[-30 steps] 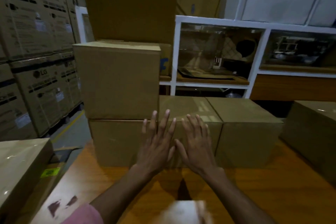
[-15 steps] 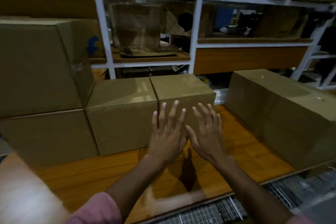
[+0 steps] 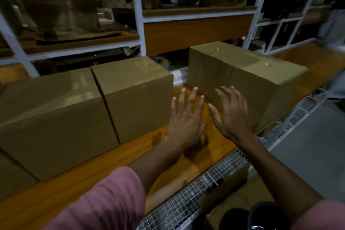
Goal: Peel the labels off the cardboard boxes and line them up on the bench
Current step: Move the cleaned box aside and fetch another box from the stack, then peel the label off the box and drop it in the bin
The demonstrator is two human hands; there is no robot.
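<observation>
Fingers (image 3: 192, 99) of the left hand (image 3: 183, 119) spread wide and straight, nothing between them. Fingers (image 3: 230, 97) of the right hand (image 3: 231, 115) likewise splayed, slightly curled, holding nothing. Both palms turned down, side by side but apart, hovering over the bare strip of orange wooden bench (image 3: 214, 147) near centre. Pink sleeves (image 3: 104, 200) at 7 o'clock and at the 5 o'clock corner.

At 2 o'clock from the hands, just beyond the right fingertips: a long cardboard box (image 3: 240, 73), set at an angle, two small pinkish specks on its top, too small to name. At 9 o'clock from the hands: a square cardboard box (image 3: 138, 97), and pressed against its left side a larger cardboard box (image 3: 54, 117), both in a row along the bench. A gap of bare wood between the square box and the long one.

No label visible on any face turned toward the camera; far sides hidden. Probably well along: two boxes aligned and apparently clean. Likely left: squaring the long box into the row and closing the gap. Peeling, as far as shown, either finished or confined to unseen faces.

White metal shelving (image 3: 138, 15) at 12 o'clock, wire mesh (image 3: 201, 188) below the bench edge at 5 o'clock.
</observation>
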